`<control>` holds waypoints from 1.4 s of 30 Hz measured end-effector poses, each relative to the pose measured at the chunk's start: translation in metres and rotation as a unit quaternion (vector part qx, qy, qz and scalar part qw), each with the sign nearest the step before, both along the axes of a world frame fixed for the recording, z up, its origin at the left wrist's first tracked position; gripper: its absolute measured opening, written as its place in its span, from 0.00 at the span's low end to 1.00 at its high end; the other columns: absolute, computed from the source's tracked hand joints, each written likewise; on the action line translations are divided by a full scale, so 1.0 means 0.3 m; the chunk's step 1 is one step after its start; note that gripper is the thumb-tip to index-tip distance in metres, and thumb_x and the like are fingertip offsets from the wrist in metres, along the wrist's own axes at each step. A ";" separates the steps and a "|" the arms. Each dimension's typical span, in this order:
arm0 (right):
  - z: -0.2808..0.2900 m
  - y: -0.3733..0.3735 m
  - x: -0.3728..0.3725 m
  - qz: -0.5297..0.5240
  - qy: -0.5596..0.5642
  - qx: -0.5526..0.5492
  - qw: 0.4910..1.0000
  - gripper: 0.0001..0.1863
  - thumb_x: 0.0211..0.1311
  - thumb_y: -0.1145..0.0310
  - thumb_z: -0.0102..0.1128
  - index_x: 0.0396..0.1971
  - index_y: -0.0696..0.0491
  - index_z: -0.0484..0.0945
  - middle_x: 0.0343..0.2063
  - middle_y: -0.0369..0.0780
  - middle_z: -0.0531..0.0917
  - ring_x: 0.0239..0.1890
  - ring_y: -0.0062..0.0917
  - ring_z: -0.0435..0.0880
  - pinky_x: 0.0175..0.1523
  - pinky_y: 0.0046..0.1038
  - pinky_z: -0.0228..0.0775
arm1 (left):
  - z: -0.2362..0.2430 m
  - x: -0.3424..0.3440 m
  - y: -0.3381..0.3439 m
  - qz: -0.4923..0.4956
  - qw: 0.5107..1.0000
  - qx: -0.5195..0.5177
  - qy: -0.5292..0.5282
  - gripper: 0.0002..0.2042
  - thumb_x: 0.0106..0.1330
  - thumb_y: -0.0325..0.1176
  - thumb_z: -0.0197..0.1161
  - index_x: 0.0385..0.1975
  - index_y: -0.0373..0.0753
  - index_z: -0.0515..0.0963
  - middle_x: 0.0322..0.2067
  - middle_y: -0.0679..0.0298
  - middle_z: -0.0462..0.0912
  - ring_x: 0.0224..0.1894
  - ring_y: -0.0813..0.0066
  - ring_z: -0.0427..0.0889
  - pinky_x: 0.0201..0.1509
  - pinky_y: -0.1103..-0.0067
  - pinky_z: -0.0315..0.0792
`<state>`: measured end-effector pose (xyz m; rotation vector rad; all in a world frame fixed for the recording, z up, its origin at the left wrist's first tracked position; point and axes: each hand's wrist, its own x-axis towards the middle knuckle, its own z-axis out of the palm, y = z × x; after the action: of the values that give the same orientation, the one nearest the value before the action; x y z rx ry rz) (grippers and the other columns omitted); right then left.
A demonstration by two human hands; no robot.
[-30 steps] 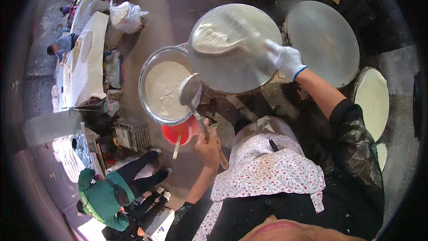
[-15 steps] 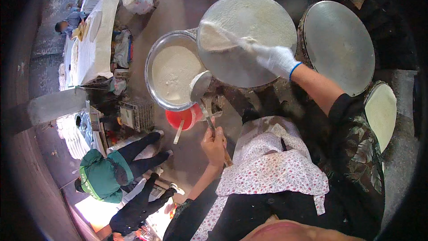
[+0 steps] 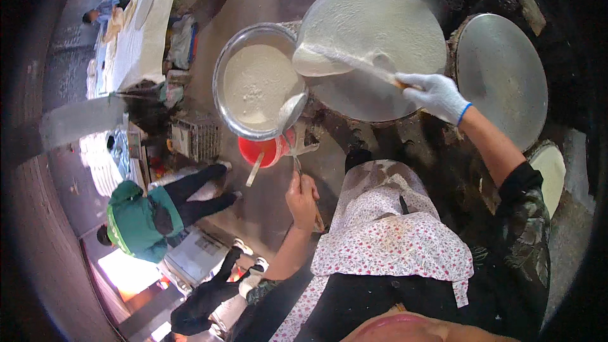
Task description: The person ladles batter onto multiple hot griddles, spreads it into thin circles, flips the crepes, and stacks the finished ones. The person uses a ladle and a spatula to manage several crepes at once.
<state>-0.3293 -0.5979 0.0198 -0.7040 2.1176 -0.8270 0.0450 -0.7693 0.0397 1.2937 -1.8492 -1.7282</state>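
Note:
My right hand (image 3: 438, 96), in a white glove with a blue cuff, grips the wooden handle of a long flat spreader (image 3: 358, 62). The blade lies across pale batter (image 3: 380, 16) that coats the far part of a round griddle (image 3: 370, 102); its near part shows grey metal. My bare left hand (image 3: 302, 201) is closed round a ladle's handle. The batter-coated ladle head (image 3: 290, 112) is at the near right rim of a metal basin (image 3: 222, 104). Thick batter (image 3: 256, 79) fills much of that basin.
A red bucket (image 3: 271, 151) with a stick in it stands below the basin. To the right are a second round griddle (image 3: 503, 82) and a pale round surface (image 3: 550, 174). A person in green (image 3: 142, 221) is at lower left; a white-covered table (image 3: 149, 31) stands at upper left.
My right hand and spreader have moved right across the griddle, and batter reaches its right side more thickly. The ladle head has turned at the basin's rim. The whole view has shifted slightly.

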 end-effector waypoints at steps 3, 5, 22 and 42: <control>-0.045 -0.054 -0.026 -0.122 0.180 -0.147 0.965 0.22 0.70 0.53 0.64 0.60 0.42 0.85 0.49 0.44 0.90 0.48 0.36 0.91 0.57 0.32 0.80 | -0.015 -0.100 -0.100 -0.047 0.996 -0.062 -0.041 0.24 0.82 0.29 0.52 0.75 0.35 0.65 0.26 0.72 0.70 0.24 0.88 0.65 0.26 0.85 0.63; -0.037 -0.078 -0.028 -0.001 0.167 -0.075 0.983 0.20 0.70 0.54 0.64 0.59 0.39 0.85 0.47 0.45 0.90 0.47 0.38 0.91 0.56 0.33 0.80 | -0.068 -0.211 -0.184 -0.042 0.996 -0.075 -0.010 0.26 0.81 0.27 0.51 0.78 0.37 0.62 0.26 0.72 0.69 0.24 0.88 0.64 0.26 0.85 0.62; -0.088 0.187 0.086 0.083 0.200 -0.051 0.975 0.22 0.66 0.60 0.70 0.61 0.37 0.84 0.42 0.47 0.89 0.39 0.42 0.91 0.46 0.34 0.83 | -0.192 -0.148 -0.062 -0.160 0.936 -0.308 -0.059 0.29 0.77 0.27 0.58 0.78 0.47 0.64 0.63 0.46 0.80 0.62 0.46 0.82 0.60 0.70 0.76; -0.177 -0.581 0.904 -0.282 0.187 -0.097 0.936 0.34 0.69 0.70 0.48 0.76 0.39 0.64 0.31 0.57 0.86 0.36 0.56 0.88 0.45 0.55 0.77 | 0.342 0.089 -0.493 -0.203 0.933 -0.001 0.297 0.23 0.83 0.26 0.48 0.76 0.37 0.63 0.25 0.68 0.68 0.20 0.83 0.64 0.22 0.83 0.62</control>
<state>-0.0580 -0.7721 -0.0332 -0.3604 2.6653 -1.3050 0.0717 -0.9170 0.1423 0.3086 -1.8039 -2.0141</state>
